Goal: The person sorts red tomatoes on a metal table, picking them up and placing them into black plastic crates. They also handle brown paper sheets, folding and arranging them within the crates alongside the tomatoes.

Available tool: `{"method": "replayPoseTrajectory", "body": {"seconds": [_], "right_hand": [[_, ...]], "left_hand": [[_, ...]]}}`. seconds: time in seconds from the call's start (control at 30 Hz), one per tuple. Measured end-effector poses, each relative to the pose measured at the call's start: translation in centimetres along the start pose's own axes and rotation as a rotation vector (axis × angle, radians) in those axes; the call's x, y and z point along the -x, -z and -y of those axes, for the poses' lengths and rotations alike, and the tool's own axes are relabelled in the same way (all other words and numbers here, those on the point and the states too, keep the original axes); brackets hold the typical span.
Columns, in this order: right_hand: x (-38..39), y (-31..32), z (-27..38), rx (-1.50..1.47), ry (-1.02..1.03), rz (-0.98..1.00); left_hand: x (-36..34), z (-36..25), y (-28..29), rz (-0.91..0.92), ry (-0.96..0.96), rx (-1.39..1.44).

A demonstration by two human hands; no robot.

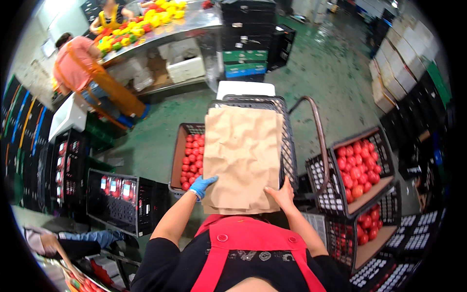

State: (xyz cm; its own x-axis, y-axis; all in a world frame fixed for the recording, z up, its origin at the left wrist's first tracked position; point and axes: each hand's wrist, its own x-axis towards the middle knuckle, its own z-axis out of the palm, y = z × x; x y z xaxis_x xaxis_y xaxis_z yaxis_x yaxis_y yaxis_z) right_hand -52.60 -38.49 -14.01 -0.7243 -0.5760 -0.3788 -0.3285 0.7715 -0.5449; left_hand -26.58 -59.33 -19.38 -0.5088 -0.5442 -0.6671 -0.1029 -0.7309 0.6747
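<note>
A stack of wrinkled brown paper sheets (242,155) lies in front of my body, over a dark plastic crate (288,151). My left hand (202,187), in a blue glove, holds the stack's left edge near the bottom, thumb on top. At the opposite edge my bare right hand (281,195) grips the sheets, its thumb pressed on the paper. Most of the other fingers on both hands are hidden. Just left of the paper, red tomatoes (193,158) fill another crate (178,146), which the sheets partly cover.
To the right, tilted crates of tomatoes (357,168) stand beside a curved metal handle (318,131). A black crate with packed trays (116,199) is at left. Ahead are stacked crates (248,39) and a metal table (194,22) with peppers. A person in an orange apron (92,73) stands there.
</note>
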Motion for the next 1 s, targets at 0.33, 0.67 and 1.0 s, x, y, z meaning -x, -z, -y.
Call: {"method": "replayPoseTrajectory", "body": {"seconds": [0.33, 0.67, 1.0], "right_hand": [[-0.2, -1.1, -0.2, -0.126, -0.156, -0.056], [3.8, 3.7, 1.4, -0.819, -0.096, 0.006], [11.3, 6.8, 3.0, -1.128, 0.148, -0.107]], "left_hand": [[0.1, 0.7, 1.4, -0.158, -0.363, -0.056], [3.0, -5.1, -1.0, -0.051, -0.279, -0.035], [2.1, -12.1, -5.4, 0.519, -0.387, -0.272]]}}
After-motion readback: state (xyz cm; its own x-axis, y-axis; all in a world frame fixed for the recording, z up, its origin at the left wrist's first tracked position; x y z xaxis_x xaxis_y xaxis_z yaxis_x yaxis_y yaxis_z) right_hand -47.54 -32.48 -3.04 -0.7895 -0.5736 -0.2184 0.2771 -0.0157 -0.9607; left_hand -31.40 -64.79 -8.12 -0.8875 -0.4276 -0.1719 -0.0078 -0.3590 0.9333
